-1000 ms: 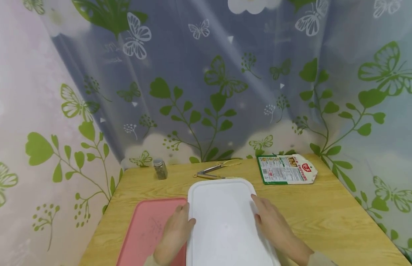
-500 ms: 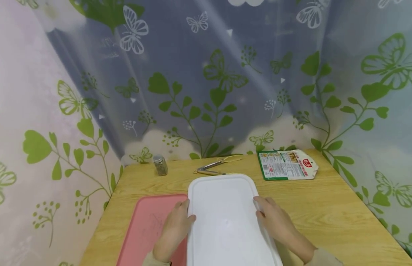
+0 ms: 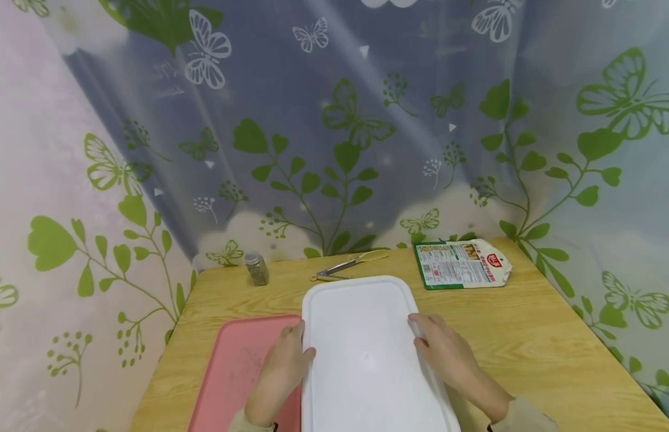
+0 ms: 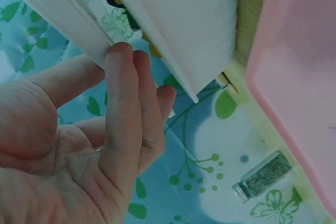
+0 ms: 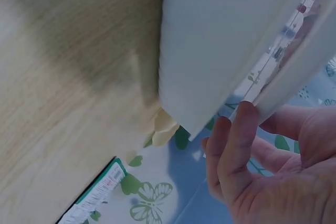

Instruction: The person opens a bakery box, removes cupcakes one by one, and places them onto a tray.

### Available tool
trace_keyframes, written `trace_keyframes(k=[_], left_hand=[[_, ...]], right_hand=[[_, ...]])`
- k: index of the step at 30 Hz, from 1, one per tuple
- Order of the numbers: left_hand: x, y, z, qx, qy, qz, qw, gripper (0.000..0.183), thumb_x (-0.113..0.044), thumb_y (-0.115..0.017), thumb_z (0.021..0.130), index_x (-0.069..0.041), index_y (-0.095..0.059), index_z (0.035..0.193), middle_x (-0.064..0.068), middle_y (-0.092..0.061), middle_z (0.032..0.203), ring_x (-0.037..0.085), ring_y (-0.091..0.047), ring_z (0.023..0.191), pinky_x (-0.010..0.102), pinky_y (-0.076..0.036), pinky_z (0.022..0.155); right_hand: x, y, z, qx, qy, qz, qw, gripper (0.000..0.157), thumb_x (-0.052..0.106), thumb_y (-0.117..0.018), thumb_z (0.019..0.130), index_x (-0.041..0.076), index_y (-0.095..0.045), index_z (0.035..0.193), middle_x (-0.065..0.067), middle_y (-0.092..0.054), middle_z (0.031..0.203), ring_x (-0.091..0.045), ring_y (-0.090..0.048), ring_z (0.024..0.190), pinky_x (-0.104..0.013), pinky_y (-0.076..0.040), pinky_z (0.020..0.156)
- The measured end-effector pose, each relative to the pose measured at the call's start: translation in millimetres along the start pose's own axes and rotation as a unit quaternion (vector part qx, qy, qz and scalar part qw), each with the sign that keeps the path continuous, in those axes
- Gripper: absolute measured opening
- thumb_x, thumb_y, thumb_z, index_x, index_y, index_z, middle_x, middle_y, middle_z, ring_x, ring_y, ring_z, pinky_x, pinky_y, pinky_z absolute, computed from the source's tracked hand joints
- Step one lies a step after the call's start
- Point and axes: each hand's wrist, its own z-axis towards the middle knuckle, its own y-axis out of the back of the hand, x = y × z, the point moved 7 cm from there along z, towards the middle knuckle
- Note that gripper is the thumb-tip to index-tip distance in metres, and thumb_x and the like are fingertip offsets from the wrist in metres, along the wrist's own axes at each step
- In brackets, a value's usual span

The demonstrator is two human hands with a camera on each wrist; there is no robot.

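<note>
A white rectangular lid (image 3: 363,360) lies between my two hands. My left hand (image 3: 282,366) pinches its left edge, thumb on top and fingers beneath. On the opposite edge, my right hand (image 3: 447,354) has a similar pinch. Both wrist views show the lid apart from a white box (image 4: 178,24) that stands below it on the table. Through the gap, small dark and coloured shapes show in the left wrist view, too partial to name. From the head view the lid hides the box. A pink tray (image 3: 248,354) lies left of the lid, partly behind my left hand.
At the back of the wooden table (image 3: 528,354) stand a small spice jar (image 3: 257,270) on the left and metal tongs (image 3: 336,270) with yellow tips, partly covered by the lid. A green-and-white food packet (image 3: 458,264) lies back right. Patterned curtains surround the table.
The lid's far edge has risen a little and now covers more of the tongs. Both hands keep their hold on its edges. The head view has shifted slightly.
</note>
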Motion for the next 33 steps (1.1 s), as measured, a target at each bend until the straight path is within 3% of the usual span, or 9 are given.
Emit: trace_keyframes(k=[7,12,18,25,33], left_hand=[[-8.4,7.9,-2.0,0.0,-0.009,-0.004,1.0,0.065,-0.016,-0.075,0.094,0.006,-0.05,0.151,0.03,-0.061,0.136,0.048,-0.064,0.122,0.06,-0.052,0.105],[-13.6,11.7,-2.9,0.001,-0.007,-0.051,0.9987,0.073,-0.015,-0.077,0.094,0.002,-0.044,0.157,0.031,-0.052,0.152,0.049,-0.056,0.137,0.062,-0.047,0.112],[-19.3,14.3,-5.1,-0.006,-0.016,-0.083,0.9964,0.075,-0.012,-0.075,0.095,-0.006,-0.04,0.16,0.025,-0.047,0.157,0.046,-0.055,0.138,0.063,-0.048,0.111],[-30.3,18.8,-5.9,-0.008,-0.05,-0.089,0.9947,0.066,-0.007,-0.073,0.095,-0.005,-0.046,0.156,0.024,-0.05,0.155,0.042,-0.054,0.14,0.061,-0.047,0.112],[-44.8,24.2,-3.9,-0.009,-0.072,-0.063,0.9954,0.06,-0.011,-0.075,0.095,-0.007,-0.053,0.151,0.022,-0.056,0.146,0.04,-0.062,0.127,0.057,-0.053,0.104]], right_hand=[[2,10.3,1,0.011,-0.005,0.004,1.0,0.042,0.009,-0.072,0.096,0.011,-0.068,0.138,-0.019,-0.067,0.126,-0.023,-0.067,0.094,-0.04,-0.056,0.072],[1,20.4,0,-0.003,0.002,0.001,1.0,0.038,0.011,-0.071,0.097,0.011,-0.07,0.135,-0.02,-0.068,0.128,-0.026,-0.069,0.097,-0.042,-0.057,0.073],[1,30.6,-1,0.0,-0.005,0.009,1.0,0.038,0.015,-0.07,0.098,0.012,-0.069,0.136,-0.02,-0.066,0.132,-0.028,-0.069,0.102,-0.042,-0.057,0.075],[1,38.8,-4,0.002,-0.012,0.006,1.0,0.039,0.016,-0.071,0.098,0.011,-0.07,0.136,-0.023,-0.063,0.139,-0.041,-0.068,0.117,-0.056,-0.059,0.086],[1,50.7,-3,-0.001,-0.01,-0.013,1.0,0.039,0.02,-0.073,0.097,0.011,-0.071,0.135,-0.028,-0.061,0.142,-0.047,-0.066,0.12,-0.061,-0.058,0.086]])
